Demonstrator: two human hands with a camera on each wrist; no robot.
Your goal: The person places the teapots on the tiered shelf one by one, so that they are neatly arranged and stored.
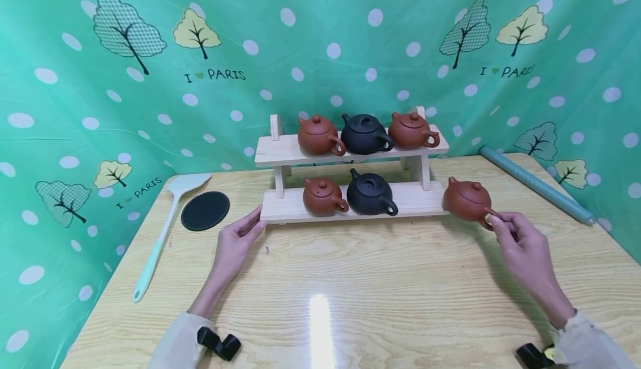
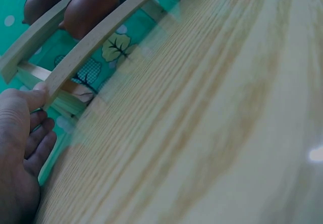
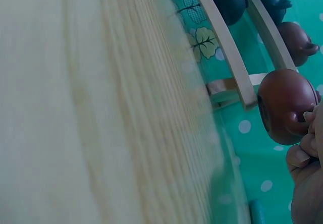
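My right hand (image 1: 526, 252) pinches the handle of a reddish-brown teapot (image 1: 468, 199), held up just beyond the right end of a two-tier wooden shelf (image 1: 285, 208). In the right wrist view the teapot (image 3: 282, 100) shows its underside, clear of the table. At the other end, my left hand (image 1: 239, 241) grips the lower board's left end, thumb at the front edge. The lower tier bears a brown teapot (image 1: 320, 196) and a black teapot (image 1: 369, 195). Above stand a brown teapot (image 1: 316, 137), a black teapot (image 1: 361, 137) and another brown teapot (image 1: 410, 133).
A white spatula with a mint handle (image 1: 157, 252) lies at the left, beside a round black coaster (image 1: 205, 211). A teal roll (image 1: 538, 185) lies along the table's (image 1: 380, 280) right side. Behind hangs a green dotted cloth (image 1: 310, 35).
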